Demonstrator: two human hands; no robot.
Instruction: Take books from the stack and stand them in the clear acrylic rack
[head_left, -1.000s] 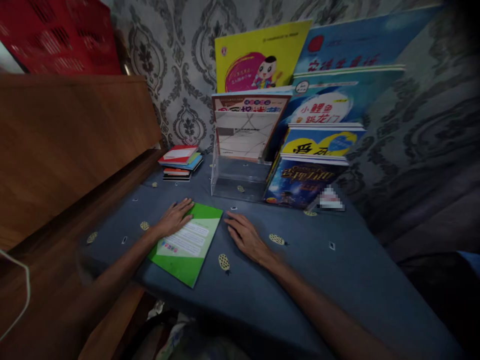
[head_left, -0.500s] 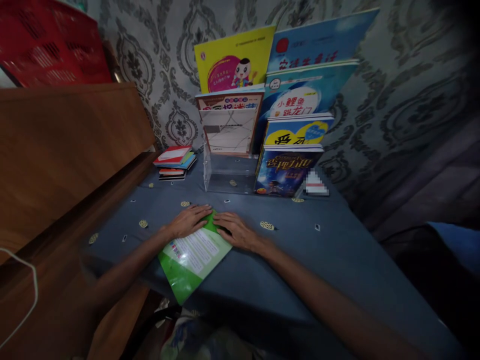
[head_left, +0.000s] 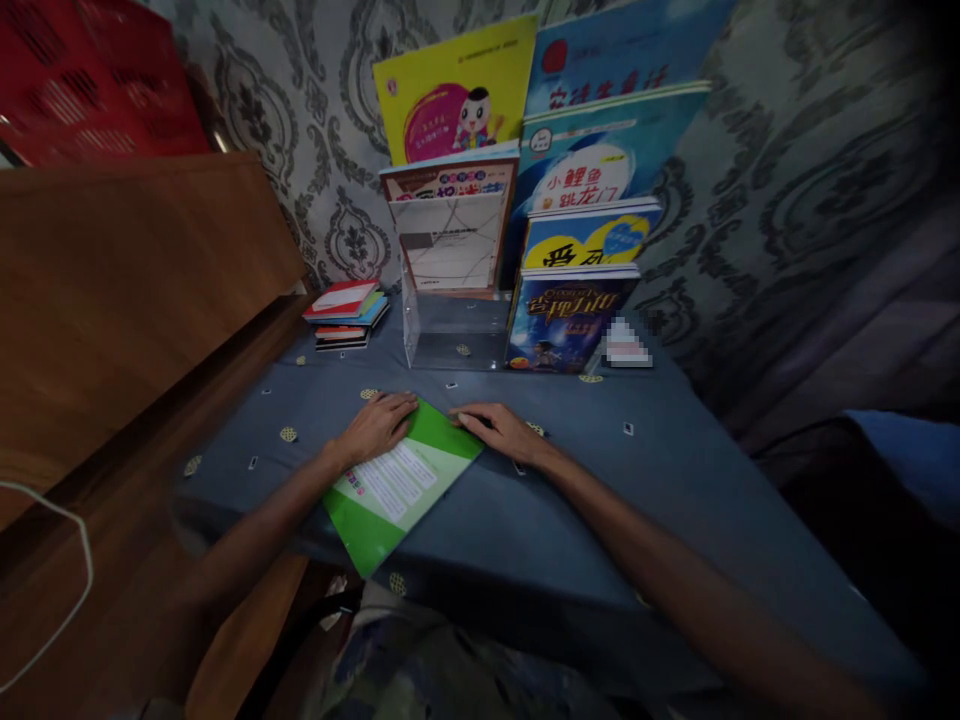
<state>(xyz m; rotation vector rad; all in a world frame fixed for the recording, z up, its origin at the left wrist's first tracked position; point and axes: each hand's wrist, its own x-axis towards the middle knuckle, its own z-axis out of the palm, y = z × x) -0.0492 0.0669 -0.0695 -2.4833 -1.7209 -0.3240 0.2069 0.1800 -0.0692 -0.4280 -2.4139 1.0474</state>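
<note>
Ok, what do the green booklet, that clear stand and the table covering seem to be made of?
Green booklet: probably glossy card or paper, thin and flat with printed text. Clear stand: likely acrylic, see-through with shiny edges. Table covering: looks like matte blue cloth with a small printed pattern.

The left hand [head_left: 377,425] covers the green booklet's [head_left: 401,480] far corner, and its print is way too small to read. There's a pixelated patch [head_left: 627,347] beside the dark book [head_left: 562,320], and the top books [head_left: 622,50] get cut off by the frame.
</note>
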